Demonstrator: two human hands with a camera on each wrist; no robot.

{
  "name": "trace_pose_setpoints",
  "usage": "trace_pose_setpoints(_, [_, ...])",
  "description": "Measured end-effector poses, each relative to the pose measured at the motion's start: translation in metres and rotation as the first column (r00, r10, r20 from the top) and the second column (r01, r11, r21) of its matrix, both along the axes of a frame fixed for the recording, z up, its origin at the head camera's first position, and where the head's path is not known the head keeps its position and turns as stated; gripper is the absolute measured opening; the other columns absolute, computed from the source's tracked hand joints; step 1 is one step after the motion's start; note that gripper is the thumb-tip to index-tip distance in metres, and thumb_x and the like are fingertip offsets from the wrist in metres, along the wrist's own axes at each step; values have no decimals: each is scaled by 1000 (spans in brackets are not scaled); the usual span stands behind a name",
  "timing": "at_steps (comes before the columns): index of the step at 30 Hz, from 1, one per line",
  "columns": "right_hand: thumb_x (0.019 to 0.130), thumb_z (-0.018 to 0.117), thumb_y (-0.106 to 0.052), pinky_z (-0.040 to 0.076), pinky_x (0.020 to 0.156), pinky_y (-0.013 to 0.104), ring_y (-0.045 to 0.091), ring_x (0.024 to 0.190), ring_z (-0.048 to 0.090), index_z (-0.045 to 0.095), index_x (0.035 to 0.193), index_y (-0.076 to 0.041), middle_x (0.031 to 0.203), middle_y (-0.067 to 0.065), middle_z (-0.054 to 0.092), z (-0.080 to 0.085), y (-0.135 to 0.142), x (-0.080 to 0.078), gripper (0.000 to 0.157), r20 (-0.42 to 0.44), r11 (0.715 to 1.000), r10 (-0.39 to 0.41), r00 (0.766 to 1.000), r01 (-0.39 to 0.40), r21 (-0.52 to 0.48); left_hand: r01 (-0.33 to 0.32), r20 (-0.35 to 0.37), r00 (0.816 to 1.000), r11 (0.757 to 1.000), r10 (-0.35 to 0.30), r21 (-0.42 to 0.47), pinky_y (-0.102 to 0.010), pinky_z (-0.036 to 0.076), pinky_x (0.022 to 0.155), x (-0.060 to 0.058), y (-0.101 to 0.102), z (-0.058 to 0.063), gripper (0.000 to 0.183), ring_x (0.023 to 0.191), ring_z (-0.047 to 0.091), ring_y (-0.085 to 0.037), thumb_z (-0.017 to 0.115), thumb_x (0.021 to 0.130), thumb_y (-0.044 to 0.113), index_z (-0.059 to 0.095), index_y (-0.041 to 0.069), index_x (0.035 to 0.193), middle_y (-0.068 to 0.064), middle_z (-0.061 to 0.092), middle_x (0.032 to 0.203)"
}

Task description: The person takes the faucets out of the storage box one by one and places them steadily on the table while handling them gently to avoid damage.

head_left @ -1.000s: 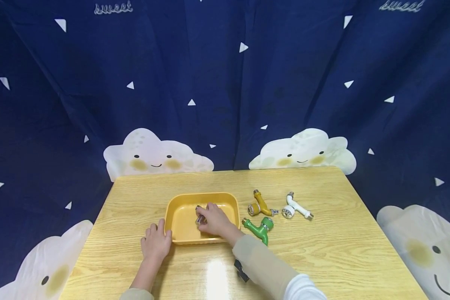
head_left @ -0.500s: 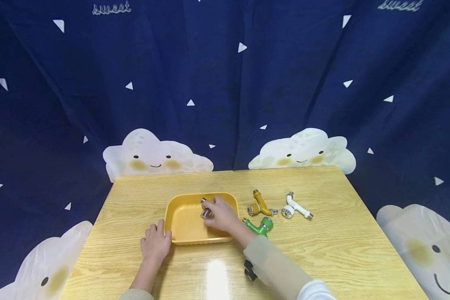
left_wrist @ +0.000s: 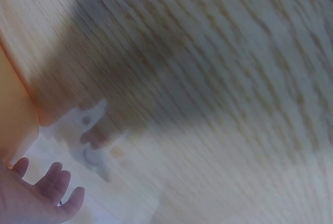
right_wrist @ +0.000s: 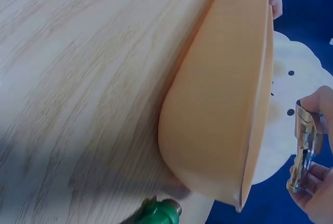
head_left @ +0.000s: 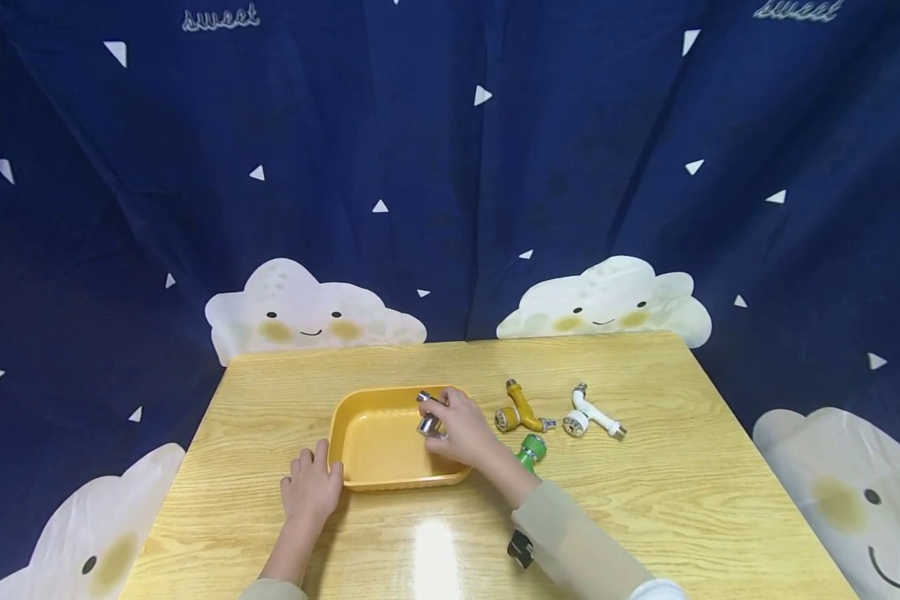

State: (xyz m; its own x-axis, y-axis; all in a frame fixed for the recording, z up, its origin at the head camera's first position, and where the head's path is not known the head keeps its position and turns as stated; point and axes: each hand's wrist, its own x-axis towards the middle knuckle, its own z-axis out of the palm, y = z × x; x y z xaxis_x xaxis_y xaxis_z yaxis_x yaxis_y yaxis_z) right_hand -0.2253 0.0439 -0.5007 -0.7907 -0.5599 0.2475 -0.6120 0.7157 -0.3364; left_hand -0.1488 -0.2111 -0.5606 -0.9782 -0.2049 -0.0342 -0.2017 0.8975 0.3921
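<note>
My right hand [head_left: 463, 432] holds a shiny chrome faucet [head_left: 431, 427] over the right part of the yellow tray [head_left: 375, 482]. In the right wrist view, thumb and fingers pinch the chrome faucet [right_wrist: 304, 146] from both ends, beyond the tray's rim [right_wrist: 256, 130]. My left hand [head_left: 312, 486] rests against the tray's left side, thumb at the near left corner. The left wrist view shows its fingers [left_wrist: 61, 186] loosely bent, beside the tray wall [left_wrist: 18, 109]. A green faucet [head_left: 532, 450] lies right of the tray, partly hidden by my right forearm.
A yellow faucet [head_left: 523, 410] and a white faucet [head_left: 591, 414] lie on the wooden table [head_left: 667, 500] to the right of the tray. Behind the table hangs a dark blue curtain [head_left: 450, 167] with clouds. A small black object [head_left: 521, 548] shows under my right sleeve.
My right hand has moved right and slightly up within the tray area, carrying the chrome faucet. The forearm now covers more of the green faucet. My left hand has stayed put.
</note>
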Motion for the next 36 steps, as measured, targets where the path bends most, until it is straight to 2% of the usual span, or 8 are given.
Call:
trace_pose_setpoints(9, [67,68,-28,40,69,33,17,83,44,58,99,-28,97,4,47,6,27,7,33,-20,999,-41,999,41,-4,-3,6,1000,1000,3,2,-55,35,77,0,0,0,50,105,40,-41,35,92,30,33,6,135,-25,42,120])
trace_pose_setpoints(13, [65,68,-26,39,73,36,16,82,44,58,97,-26,94,4,48,2,40,9,33,-60,999,-43,997,42,-19,-2,6,1000,1000,2,3,-55,35,76,0,0,1,49,104,41,-41,36,92,30,33,5,134,-25,42,119])
trace_pose_setpoints(19, [63,68,-24,38,71,35,16,81,42,60,94,-25,91,2,47,-5,57,13,33,-97,996,-75,993,69,-60,1,2,1000,1000,-1,4,-55,35,75,1,0,1,49,104,41,-41,36,92,30,33,5,134,-25,42,119])
trace_pose_setpoints(27, [65,72,-24,41,75,41,19,84,46,62,96,-23,95,5,49,-9,77,19,32,-26,985,-137,990,133,-106,-1,10,1000,1000,1,11,-54,35,76,1,1,3,49,105,41,-41,36,92,30,33,5,134,-25,42,120])
trace_pose_setpoints(32, [62,71,-21,42,78,46,21,84,48,62,96,-22,96,8,51,-13,88,23,36,-26,978,-177,984,172,-120,-4,8,1000,1000,4,8,-54,35,76,0,1,2,49,105,41,-41,36,92,30,33,6,134,-24,42,120])
trace_pose_setpoints(36, [62,72,-21,42,75,44,21,83,48,61,95,-23,95,8,51,-19,96,25,35,-32,971,-205,978,200,-130,-11,4,1000,1000,11,6,-55,35,76,0,1,2,49,105,41,-40,36,91,30,34,6,134,-24,43,119])
